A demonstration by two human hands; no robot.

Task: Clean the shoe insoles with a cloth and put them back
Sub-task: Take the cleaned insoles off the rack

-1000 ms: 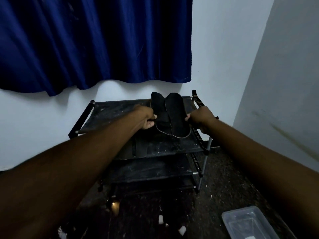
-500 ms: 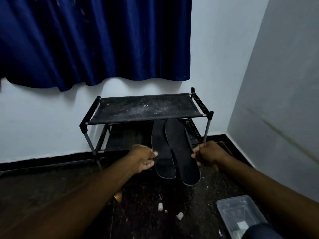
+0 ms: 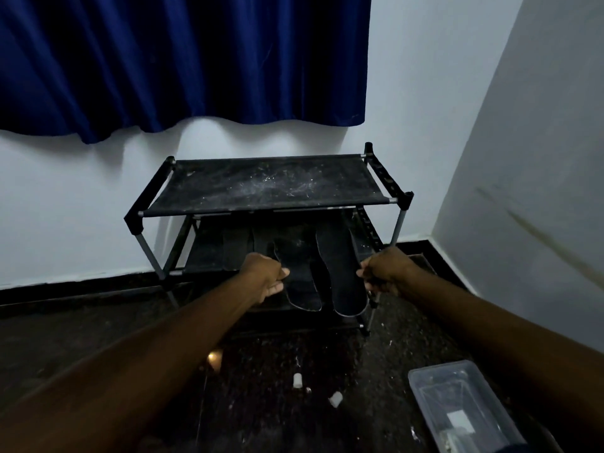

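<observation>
A second ago the two insoles were held above the top shelf (image 3: 268,184) of the shoe rack (image 3: 398,223). Since then they have come down in front of it, and their toe ends now reach in under that shelf, over the middle shelf (image 3: 206,250). The left hand (image 3: 266,278) pinches the outer edge of the left insole (image 3: 302,286), and the right hand (image 3: 385,271) is clenched on the edge of the right insole (image 3: 343,273). Their heel ends hang past the shelf's front edge, and I cannot tell whether they rest on it yet.

This looks like the putting-back step, with both insoles still to be pushed in and released. No cloth is in view.

The gap under the top shelf is low, so the insoles probably need to slide in flat. The right hand is just beside the rack's right front post, leaving little room that way. Dark flat things lie on the middle shelf just left of the left insole. The floor (image 3: 277,371) behind the hands is open, with a plastic box (image 3: 434,367) well apart on the right.
</observation>
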